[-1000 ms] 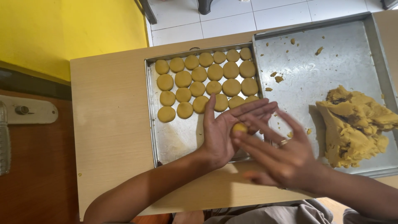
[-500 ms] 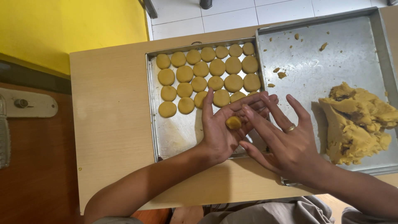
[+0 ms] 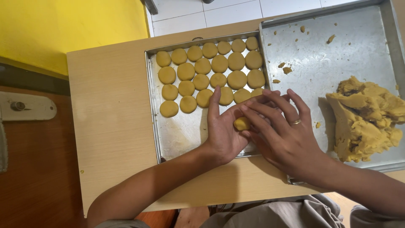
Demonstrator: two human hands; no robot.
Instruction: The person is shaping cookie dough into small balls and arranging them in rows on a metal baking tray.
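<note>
A small yellow dough ball lies in the palm of my left hand, which is held flat and palm up over the near part of a metal baking tray. My right hand, with a ring on one finger, lies palm down across it, fingers pressing on the ball. Several flattened round dough pieces sit in rows on the far half of that tray, just beyond my fingertips.
A second, larger metal tray on the right holds a big lump of yellow dough and scattered crumbs. Both trays rest on a light wooden table. A yellow wall and white floor tiles lie beyond, brown floor to the left.
My right hand has slid across my left palm, rolling the dough ball between them. The view has shifted slightly; the trays and dough stay put.
</note>
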